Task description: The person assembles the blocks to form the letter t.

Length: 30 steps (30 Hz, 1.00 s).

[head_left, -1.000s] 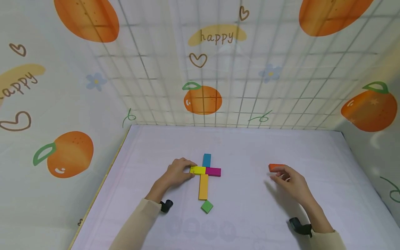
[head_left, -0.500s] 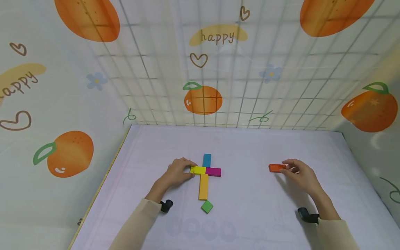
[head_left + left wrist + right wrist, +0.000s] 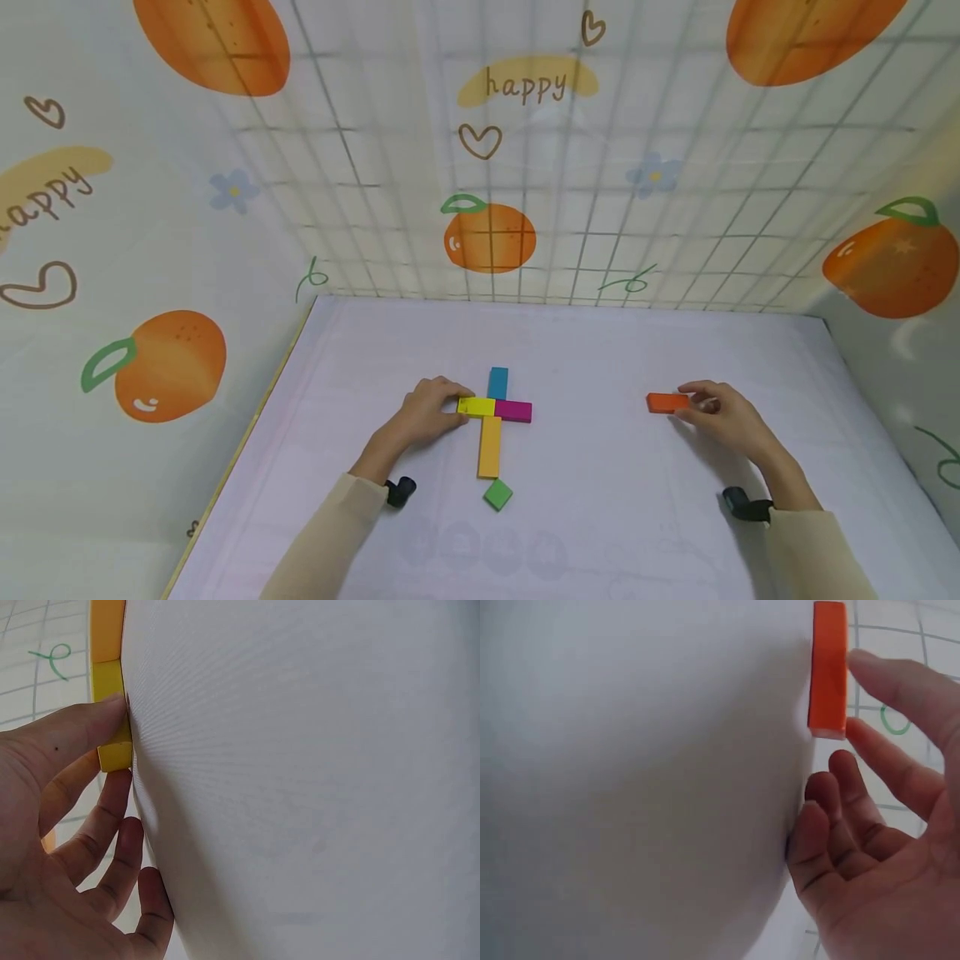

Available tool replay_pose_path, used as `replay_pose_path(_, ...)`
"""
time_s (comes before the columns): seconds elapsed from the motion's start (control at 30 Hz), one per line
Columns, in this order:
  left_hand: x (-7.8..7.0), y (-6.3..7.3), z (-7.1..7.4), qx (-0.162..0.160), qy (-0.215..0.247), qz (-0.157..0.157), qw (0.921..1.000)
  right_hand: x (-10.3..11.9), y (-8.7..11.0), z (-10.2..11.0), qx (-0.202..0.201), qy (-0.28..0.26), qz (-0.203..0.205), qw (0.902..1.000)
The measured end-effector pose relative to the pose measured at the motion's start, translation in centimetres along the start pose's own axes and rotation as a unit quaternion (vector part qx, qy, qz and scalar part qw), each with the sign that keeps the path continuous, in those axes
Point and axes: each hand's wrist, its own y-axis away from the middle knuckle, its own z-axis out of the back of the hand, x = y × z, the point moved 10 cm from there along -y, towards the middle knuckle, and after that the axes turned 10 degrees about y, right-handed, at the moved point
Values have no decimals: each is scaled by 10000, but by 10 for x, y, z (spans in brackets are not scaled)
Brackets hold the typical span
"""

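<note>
My left hand (image 3: pixel 435 410) pinches the left end of a yellow block (image 3: pixel 477 407) that lies flat on the table; in the left wrist view the thumb (image 3: pixel 105 716) lies over the front of this yellow block (image 3: pixel 115 757). A magenta block (image 3: pixel 513 411) continues to its right. Behind stands a blue block (image 3: pixel 497 383), and a longer orange-yellow block (image 3: pixel 490 448) runs toward me. At the right, an orange-red block (image 3: pixel 666 403) lies on the table. Thumb and index fingertips of my right hand (image 3: pixel 723 414) are at its upper edge (image 3: pixel 829 671), spread, the others loosely bent.
A green square block (image 3: pixel 498 494) sits turned like a diamond at the near end of the orange-yellow block. The white table (image 3: pixel 585 500) is bordered by printed cloth walls (image 3: pixel 555 192) at the back and both sides.
My right hand has shifted right along the orange-red block, from over its middle to its right end, uncovering more of it. The left hand and the joined blocks have stayed put.
</note>
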Motion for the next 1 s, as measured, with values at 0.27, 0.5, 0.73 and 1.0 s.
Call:
replay_pose_path(0.27,-2,0,1,6,26,-3,10000,-1,-5,-5,207,-1,-19,9998)
replay_pose_path(0.5,-1,1,0,36,16,52,10000,-4,-8,-10,266,119,-91,9995)
replay_pose_path(0.73,-2,1,1,31,7,20,10000,-5,-9,-12,283,242,-113,9992)
replay_pose_path(1.0,-1,2,1,22,24,38,10000,-5,-7,-10,266,258,-190,9991)
